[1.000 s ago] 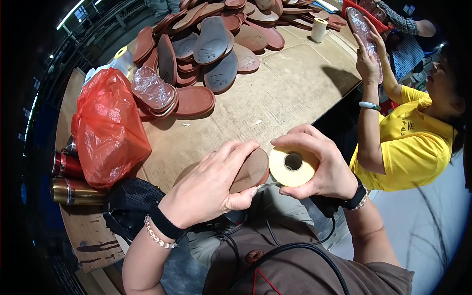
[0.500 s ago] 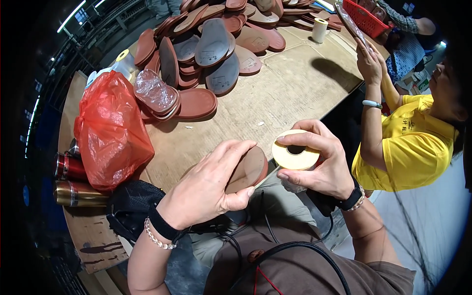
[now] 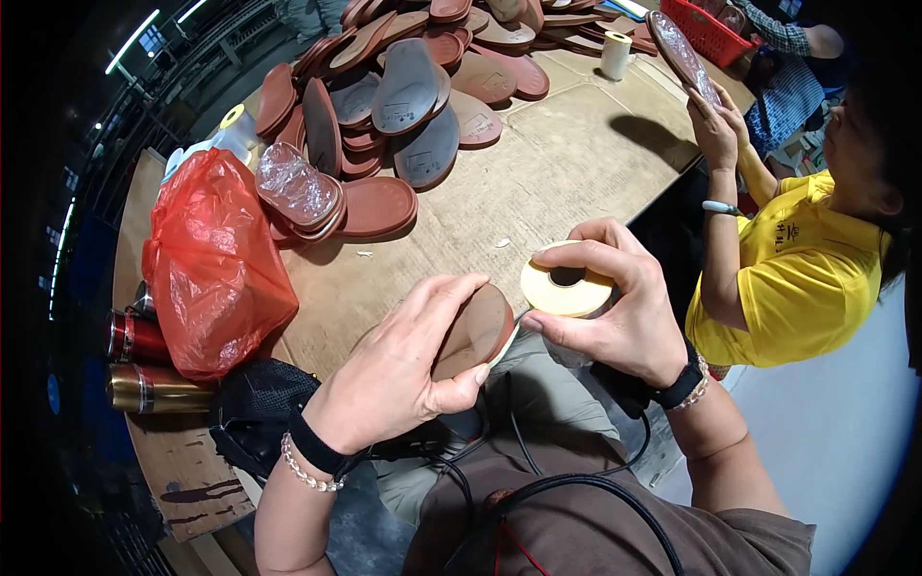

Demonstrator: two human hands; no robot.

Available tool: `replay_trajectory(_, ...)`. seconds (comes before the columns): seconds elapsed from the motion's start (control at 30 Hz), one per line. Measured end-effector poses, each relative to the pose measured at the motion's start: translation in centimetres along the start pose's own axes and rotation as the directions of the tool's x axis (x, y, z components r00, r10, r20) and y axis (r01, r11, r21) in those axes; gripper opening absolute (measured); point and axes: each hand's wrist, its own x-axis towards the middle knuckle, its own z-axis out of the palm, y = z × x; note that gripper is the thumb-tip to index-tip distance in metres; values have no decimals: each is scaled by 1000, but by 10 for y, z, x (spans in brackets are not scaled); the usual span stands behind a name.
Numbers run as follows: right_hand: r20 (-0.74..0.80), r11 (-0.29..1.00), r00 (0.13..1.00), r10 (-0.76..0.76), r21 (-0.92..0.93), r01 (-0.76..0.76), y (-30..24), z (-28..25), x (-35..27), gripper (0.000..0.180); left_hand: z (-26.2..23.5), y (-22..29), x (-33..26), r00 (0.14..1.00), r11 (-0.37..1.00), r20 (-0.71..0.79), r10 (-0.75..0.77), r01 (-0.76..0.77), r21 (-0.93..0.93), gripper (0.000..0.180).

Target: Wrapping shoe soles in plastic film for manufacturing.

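Note:
My left hand grips a brown shoe insole by its rounded end, just above the near edge of the worn wooden table. Right beside it, my right hand holds a pale yellow roll of tape or labels, fingers curled over its rim. The roll's edge nearly touches the insole. Both hands hover over my lap.
A heap of brown and grey insoles covers the table's far side. A red plastic bag and two metal flasks sit at the left, with a black bag. A person in a yellow shirt at the right holds up a wrapped insole.
My right hand has tilted the roll flatter and lifted it slightly, closer over the insole's end. The person at the right keeps the wrapped insole raised.

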Motion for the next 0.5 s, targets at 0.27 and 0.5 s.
replay_trajectory(0.27, -15, 1000, 1000, -19, -17, 19, -2, -3, 3, 47, 2, -3, 0, 1000, 999, -15, 14, -14, 31, 75)
replay_trajectory(0.5, 6, 999, 1000, 21, -25, -21, -1, 0, 5, 48, 3, -3, 1, 999, 999, -27, 33, -32, 41, 75)
